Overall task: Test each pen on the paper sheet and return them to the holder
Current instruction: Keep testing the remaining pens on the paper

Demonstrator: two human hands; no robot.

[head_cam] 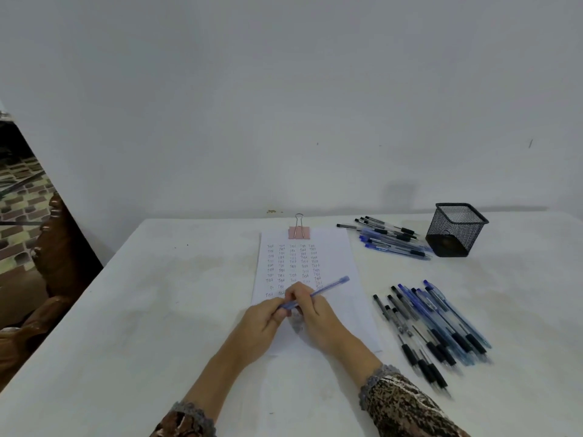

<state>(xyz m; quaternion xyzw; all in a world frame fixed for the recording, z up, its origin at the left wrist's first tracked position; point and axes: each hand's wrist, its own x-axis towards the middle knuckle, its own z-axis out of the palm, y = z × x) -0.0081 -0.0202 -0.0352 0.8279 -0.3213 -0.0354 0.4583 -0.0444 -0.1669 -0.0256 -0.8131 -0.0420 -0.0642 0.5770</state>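
Soft, even light; faint shadow on the wall (pixel 284 89) behind the mesh holder (pixel 456 230); wide-angle bowing at edges; mild blur.

The paper sheet (pixel 332 258) is carrying the only writing that can be read: the handwritten word "Test", repeating row after row in about five columns down the page. Some words are showing in dark ink and some in a fainter one. Toward the lower rows the letters are getting paler and harder to make out. Any print on the pens (pixel 432 326) is showing too small to read.
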